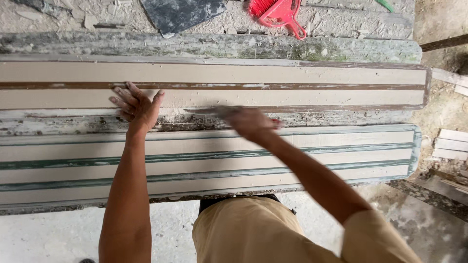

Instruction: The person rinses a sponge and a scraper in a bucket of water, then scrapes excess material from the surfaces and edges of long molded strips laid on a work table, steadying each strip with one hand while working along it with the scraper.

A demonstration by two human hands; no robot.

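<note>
Two long moulded strips on a dusty worktop, hands at the upper strip.

The brown-edged strip [292, 73] lies above the green-edged strip [292, 156]. Left hand [136, 108], fingers spread flat, presses on the brown-edged strip, apparently steadying it. Right hand [251, 122] is blurred at its lower edge; grip indeterminate. Red brush [278, 12] lies beyond.

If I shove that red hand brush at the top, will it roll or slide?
The red hand brush will probably slide, not roll: it lies flat, with a flat handle. It looks like thin plastic, so likely light and easy to knock. The dusty, gritty surface under it may drag on it. Both hands, left and right, are well below it.
</note>
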